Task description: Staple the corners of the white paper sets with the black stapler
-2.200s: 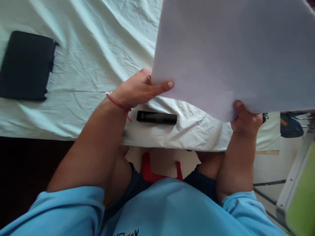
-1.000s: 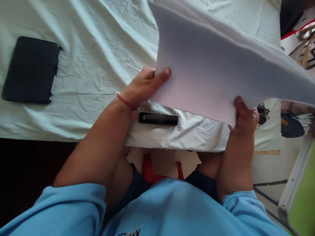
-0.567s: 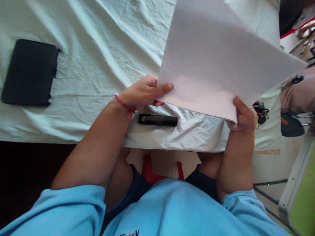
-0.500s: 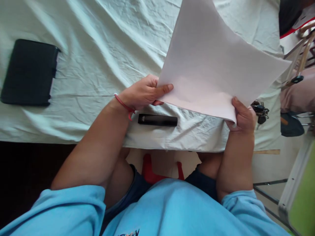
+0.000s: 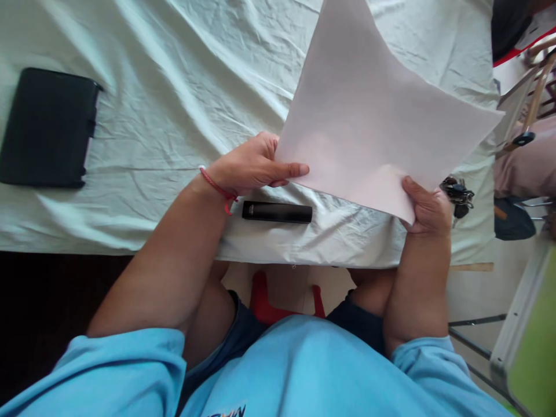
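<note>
Between my hands I hold blank white paper (image 5: 360,110), which bends slightly and tilts above the cloth-covered table. I cannot tell whether it is one sheet or several. My left hand (image 5: 264,162) pinches its near left corner, thumb on top and fingers underneath. At the near right corner my right hand (image 5: 425,202) grips it the same way, the fingers partly hidden. Just below the paper's near edge lies a black oblong stapler-like thing (image 5: 277,212) with small pale lettering. A bunch of keys (image 5: 458,194) rests right beside my right hand.
A black flat case (image 5: 47,127) lies at the left on the pale green tablecloth (image 5: 174,69). The table's front edge runs just before my lap. Off the right side stand a wooden-armed chair (image 5: 536,98) and a green board with a metal frame (image 5: 532,347).
The paper has shifted slightly left and its near right corner lies flatter. My right thumb has moved a little left on the sheet, and my left thumb is straighter and lower.
</note>
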Demonstrator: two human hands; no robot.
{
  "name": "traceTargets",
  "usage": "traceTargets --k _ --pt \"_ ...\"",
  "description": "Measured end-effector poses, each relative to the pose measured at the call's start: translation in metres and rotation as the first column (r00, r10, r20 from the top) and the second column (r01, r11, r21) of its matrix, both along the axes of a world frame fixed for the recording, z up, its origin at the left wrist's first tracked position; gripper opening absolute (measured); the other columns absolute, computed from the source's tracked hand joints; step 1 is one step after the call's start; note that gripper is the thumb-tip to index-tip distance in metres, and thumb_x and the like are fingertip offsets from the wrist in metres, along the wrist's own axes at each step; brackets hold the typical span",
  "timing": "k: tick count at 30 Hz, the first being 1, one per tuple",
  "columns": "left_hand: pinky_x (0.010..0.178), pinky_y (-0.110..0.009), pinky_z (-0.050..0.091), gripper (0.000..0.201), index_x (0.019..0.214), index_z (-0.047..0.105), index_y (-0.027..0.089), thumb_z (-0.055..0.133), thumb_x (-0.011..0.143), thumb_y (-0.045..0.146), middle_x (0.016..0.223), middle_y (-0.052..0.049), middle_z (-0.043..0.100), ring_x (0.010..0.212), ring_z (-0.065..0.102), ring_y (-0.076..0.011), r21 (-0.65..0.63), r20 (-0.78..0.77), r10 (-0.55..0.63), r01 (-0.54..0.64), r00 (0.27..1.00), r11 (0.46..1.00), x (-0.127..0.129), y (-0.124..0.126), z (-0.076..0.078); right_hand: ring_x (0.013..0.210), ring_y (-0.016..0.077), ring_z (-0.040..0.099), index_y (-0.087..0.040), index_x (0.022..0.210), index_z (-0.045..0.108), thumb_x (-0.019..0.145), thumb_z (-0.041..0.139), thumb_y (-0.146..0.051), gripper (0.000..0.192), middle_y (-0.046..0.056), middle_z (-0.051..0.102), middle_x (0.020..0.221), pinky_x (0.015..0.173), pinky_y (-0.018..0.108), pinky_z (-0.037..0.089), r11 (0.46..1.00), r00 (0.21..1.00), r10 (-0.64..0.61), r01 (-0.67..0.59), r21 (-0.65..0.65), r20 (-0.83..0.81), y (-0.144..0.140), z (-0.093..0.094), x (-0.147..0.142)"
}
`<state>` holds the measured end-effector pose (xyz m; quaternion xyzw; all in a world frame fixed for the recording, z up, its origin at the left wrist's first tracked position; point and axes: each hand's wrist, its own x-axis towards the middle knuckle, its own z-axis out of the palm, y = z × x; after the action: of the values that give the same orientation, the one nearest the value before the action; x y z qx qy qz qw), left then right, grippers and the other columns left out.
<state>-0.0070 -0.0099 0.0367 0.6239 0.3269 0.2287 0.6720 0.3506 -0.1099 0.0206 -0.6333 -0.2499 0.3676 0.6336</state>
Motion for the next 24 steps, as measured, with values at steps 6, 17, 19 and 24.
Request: traceTargets --k 6,17,19,24 --pt "0.051 -0.02 0.03 0.059 0.079 0.055 0.022 0.083 0.107 0.066 0.061 0.005 0.05 0.055 0.044 -0.0057 -0.05 -0.047 0.028 -0.03 0.999 0.998 0.001 0.0 0.003 0.107 0.0211 0.085 -0.018 0.106 0.081 0.055 0.109 -0.021 0.058 0.004 0.09 0.111 0.107 0.033 0.073 0.998 0.999 -0.038 0.039 0.058 -0.025 -0.004 0.005 0.0" --pt "0.052 -0.025 0.031 0.051 0.083 0.06 0.021 0.089 0.102 0.059 0.068 0.003 0.055 0.057 0.048 -0.0077 -0.033 -0.04 0.054 -0.055 0.998 0.998 0.002 0.001 0.001 0.103 0.0219 0.084 -0.019 0.099 0.081 0.054 0.109 -0.023 0.053 0.004 0.09 0.107 0.102 0.036 0.075 0.996 0.997 -0.083 0.083 0.028 0.005 -0.009 0.009 0.006" --pt "0.053 -0.025 0.031 0.044 0.087 0.065 0.02 0.088 0.102 0.055 0.071 0.002 0.059 0.057 0.05 -0.008 -0.036 -0.065 0.037 -0.04 0.997 0.999 -0.001 0.003 0.001 0.107 0.0233 0.084 -0.018 0.099 0.081 0.054 0.109 -0.022 0.053 0.006 0.09 0.11 0.103 0.037 0.074 0.996 0.996 -0.087 0.087 0.018 0.023 -0.011 0.008 0.012" --pt "0.056 -0.024 0.028 0.025 0.104 0.077 0.014 0.087 0.095 0.036 0.072 -0.001 0.07 0.057 0.048 -0.0079 -0.063 -0.236 -0.043 0.028 0.971 0.998 -0.003 0.006 0.003 0.103 0.0224 0.082 -0.018 0.095 0.083 0.05 0.11 -0.022 0.053 0.006 0.089 0.107 0.099 0.033 0.073 0.99 0.99 -0.108 0.115 -0.076 0.085 -0.02 0.008 0.029"
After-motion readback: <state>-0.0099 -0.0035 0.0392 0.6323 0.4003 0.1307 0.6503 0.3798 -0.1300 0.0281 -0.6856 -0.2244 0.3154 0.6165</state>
